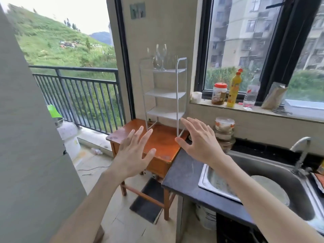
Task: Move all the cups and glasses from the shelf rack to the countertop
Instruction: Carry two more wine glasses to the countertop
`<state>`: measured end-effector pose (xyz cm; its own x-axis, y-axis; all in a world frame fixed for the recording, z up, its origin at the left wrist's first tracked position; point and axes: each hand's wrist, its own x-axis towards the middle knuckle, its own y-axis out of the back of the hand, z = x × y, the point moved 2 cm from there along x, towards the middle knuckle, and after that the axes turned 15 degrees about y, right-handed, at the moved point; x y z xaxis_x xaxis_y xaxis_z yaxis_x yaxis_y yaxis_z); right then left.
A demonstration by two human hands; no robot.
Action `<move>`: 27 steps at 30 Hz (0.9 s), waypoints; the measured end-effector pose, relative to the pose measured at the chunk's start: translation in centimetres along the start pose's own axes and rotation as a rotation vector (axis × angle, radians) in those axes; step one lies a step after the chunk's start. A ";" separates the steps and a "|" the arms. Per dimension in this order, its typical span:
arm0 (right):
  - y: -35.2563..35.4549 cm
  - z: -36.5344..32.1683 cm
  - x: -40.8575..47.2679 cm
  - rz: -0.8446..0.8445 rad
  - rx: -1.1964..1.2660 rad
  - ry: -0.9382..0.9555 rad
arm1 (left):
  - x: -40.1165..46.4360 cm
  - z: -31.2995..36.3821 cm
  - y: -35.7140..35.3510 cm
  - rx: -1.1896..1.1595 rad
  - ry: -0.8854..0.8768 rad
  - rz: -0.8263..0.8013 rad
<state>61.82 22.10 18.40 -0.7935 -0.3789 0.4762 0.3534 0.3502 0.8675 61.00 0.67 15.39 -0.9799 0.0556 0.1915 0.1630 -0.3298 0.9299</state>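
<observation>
Nearest the camera, both hands were raised with fingers spread wide and holding nothing: the left hand (135,151) hovered above the wooden side table (157,142), while the right hand (198,139) hung over the near corner of the dark tabletop (185,174), close by the foot of the shelf rack (164,92). Right of that corner lay the steel sink (263,179). Beyond the hands, the white wire rack stood on the side table, its three lower shelves looking bare. The task's things, the wine glasses (161,57), stood clustered on the top shelf, well above both hands; how many there were could not be told, since clear glass blurred against the wall. The risk, as I judge it, lay in that height and crowding: reaching up for one stem could knock its neighbour, and a tug on the light rack might rock it. The free tabletop beside the sink also looked narrow for setting tall glasses down.
</observation>
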 end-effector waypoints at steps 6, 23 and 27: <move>-0.9 5.5 10.6 0.073 0.018 0.020 | 11.5 -0.4 2.8 0.012 -0.026 0.071; -8.9 13.4 34.7 0.195 -0.045 -0.032 | 39.4 -7.7 -1.3 -0.244 -0.134 0.029; -10.1 14.1 41.7 0.309 -0.005 -0.116 | 47.3 -9.9 0.0 -0.337 -0.184 0.022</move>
<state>18.18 14.85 27.47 -0.6991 -0.1554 0.6979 0.5887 0.4289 0.6852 13.51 -6.05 21.31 -0.9345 0.2033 0.2921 0.1068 -0.6226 0.7752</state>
